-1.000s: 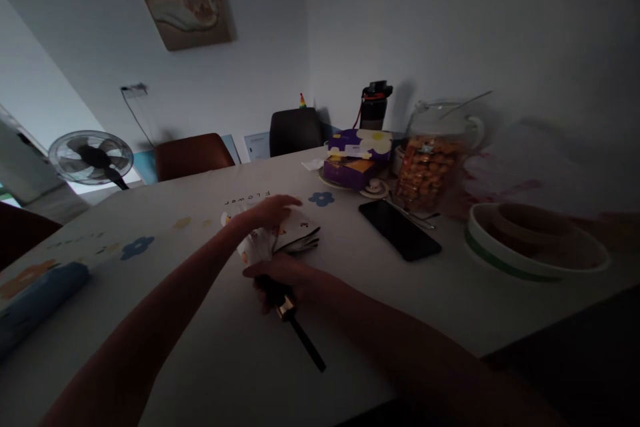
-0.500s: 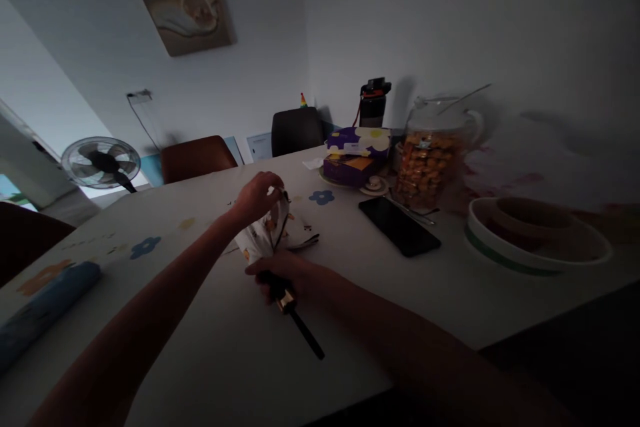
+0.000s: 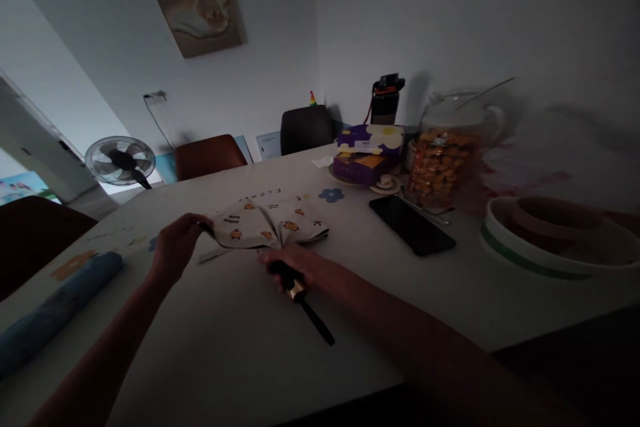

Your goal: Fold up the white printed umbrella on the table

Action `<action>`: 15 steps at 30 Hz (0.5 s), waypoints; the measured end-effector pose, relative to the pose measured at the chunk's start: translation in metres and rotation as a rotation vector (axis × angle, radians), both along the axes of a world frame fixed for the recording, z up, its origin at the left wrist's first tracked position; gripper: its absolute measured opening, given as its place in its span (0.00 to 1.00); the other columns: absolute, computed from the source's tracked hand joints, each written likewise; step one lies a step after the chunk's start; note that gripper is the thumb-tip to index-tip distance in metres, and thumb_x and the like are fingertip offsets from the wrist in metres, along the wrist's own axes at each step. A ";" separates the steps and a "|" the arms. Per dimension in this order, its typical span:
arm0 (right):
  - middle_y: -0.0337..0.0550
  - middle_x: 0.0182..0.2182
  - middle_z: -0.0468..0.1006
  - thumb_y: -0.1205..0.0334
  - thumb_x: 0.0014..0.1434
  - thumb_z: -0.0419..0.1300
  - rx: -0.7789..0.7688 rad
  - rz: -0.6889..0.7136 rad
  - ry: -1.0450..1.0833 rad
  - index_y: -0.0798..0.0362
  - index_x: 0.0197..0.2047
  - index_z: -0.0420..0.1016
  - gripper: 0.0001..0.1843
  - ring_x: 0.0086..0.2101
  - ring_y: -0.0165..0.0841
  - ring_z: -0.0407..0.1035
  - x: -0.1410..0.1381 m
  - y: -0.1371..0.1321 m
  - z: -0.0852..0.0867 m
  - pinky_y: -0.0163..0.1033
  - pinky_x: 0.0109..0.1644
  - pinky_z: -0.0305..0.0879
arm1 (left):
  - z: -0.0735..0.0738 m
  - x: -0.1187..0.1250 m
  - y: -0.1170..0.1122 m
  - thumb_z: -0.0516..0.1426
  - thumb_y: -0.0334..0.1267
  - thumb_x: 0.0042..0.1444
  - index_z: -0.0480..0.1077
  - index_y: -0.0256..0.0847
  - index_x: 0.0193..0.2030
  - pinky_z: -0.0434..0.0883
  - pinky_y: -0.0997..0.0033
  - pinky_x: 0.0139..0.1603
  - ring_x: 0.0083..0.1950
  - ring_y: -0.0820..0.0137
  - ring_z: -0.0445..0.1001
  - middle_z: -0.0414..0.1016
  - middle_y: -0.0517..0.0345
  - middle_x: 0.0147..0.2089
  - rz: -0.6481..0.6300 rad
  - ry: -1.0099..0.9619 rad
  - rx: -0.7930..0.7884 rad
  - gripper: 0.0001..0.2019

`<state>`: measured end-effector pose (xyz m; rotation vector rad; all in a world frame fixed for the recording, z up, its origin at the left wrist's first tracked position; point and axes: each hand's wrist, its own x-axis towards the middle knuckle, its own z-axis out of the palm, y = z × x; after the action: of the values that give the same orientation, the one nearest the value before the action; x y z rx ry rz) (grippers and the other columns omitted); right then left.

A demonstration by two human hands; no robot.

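Observation:
A folding umbrella (image 3: 250, 221) with a white canopy printed with small orange-brown figures lies over the table, its fabric partly fanned out. My right hand (image 3: 295, 265) is closed round the black handle end, just below the gathered fabric. A gold band and a black strap (image 3: 317, 323) stick out toward me beneath that hand. On the left, my left hand (image 3: 177, 243) pinches the dark edge of the canopy and holds that panel stretched out sideways. The umbrella's ribs are mostly hidden by the fabric.
A black phone (image 3: 413, 225) lies right of the umbrella. Behind it stand purple boxes (image 3: 367, 153), a glass jar of snacks (image 3: 443, 163) and a black bottle (image 3: 385, 103). Bowls (image 3: 540, 260) are at the right; a long blue bundle (image 3: 60, 307) lies at the left table edge.
My left hand has moved left and toward me, drawing a canopy panel out flat where the fabric was bunched upright. My right hand keeps its grip. The view has shifted slightly left.

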<state>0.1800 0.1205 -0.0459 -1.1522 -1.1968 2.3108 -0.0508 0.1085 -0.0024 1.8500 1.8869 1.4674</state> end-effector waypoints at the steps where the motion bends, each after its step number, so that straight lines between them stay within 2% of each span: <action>1: 0.34 0.15 0.65 0.57 0.55 0.57 -0.038 0.013 0.028 0.55 0.24 0.63 0.13 0.13 0.24 0.59 0.002 0.001 0.002 0.31 0.17 0.62 | -0.006 -0.006 -0.003 0.54 0.38 0.48 0.73 0.42 0.31 0.67 0.67 0.50 0.42 0.68 0.73 0.77 0.60 0.35 -0.033 -0.032 -0.013 0.07; 3: 0.35 0.17 0.66 0.46 0.55 0.55 -0.122 0.017 0.095 0.54 0.26 0.63 0.19 0.14 0.25 0.60 0.004 0.002 0.005 0.32 0.16 0.62 | -0.016 -0.015 -0.009 0.55 0.40 0.49 0.73 0.42 0.30 0.66 0.63 0.53 0.46 0.65 0.73 0.77 0.57 0.37 -0.135 -0.119 -0.034 0.07; 6: 0.36 0.18 0.66 0.33 0.54 0.46 -0.143 -0.049 0.110 0.53 0.27 0.62 0.29 0.13 0.26 0.60 0.004 0.002 0.009 0.33 0.14 0.61 | -0.024 -0.024 -0.021 0.58 0.43 0.47 0.72 0.42 0.27 0.64 0.58 0.56 0.51 0.60 0.71 0.76 0.53 0.39 -0.315 -0.188 -0.097 0.07; 8: 0.35 0.17 0.65 0.33 0.56 0.43 -0.108 -0.100 0.071 0.53 0.28 0.60 0.29 0.12 0.24 0.58 0.002 0.000 0.009 0.31 0.13 0.60 | -0.025 -0.027 -0.029 0.58 0.43 0.47 0.73 0.43 0.27 0.64 0.57 0.56 0.53 0.58 0.68 0.75 0.50 0.40 -0.408 -0.156 -0.156 0.08; 10: 0.33 0.16 0.64 0.36 0.58 0.45 -0.065 -0.137 0.015 0.53 0.28 0.60 0.26 0.12 0.23 0.57 -0.001 -0.002 0.008 0.30 0.13 0.60 | -0.025 -0.029 -0.037 0.58 0.43 0.48 0.75 0.43 0.27 0.64 0.56 0.57 0.55 0.57 0.67 0.74 0.49 0.42 -0.459 -0.129 -0.185 0.08; 15: 0.32 0.16 0.65 0.46 0.57 0.55 0.036 -0.161 -0.022 0.54 0.29 0.60 0.19 0.11 0.23 0.59 -0.004 -0.006 0.005 0.28 0.13 0.60 | -0.031 -0.032 -0.046 0.59 0.46 0.47 0.76 0.43 0.27 0.64 0.55 0.56 0.54 0.56 0.68 0.75 0.47 0.43 -0.458 -0.166 -0.233 0.09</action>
<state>0.1759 0.1145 -0.0411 -1.2171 -1.1054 2.1545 -0.0827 0.0628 -0.0332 1.8247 1.3705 1.1533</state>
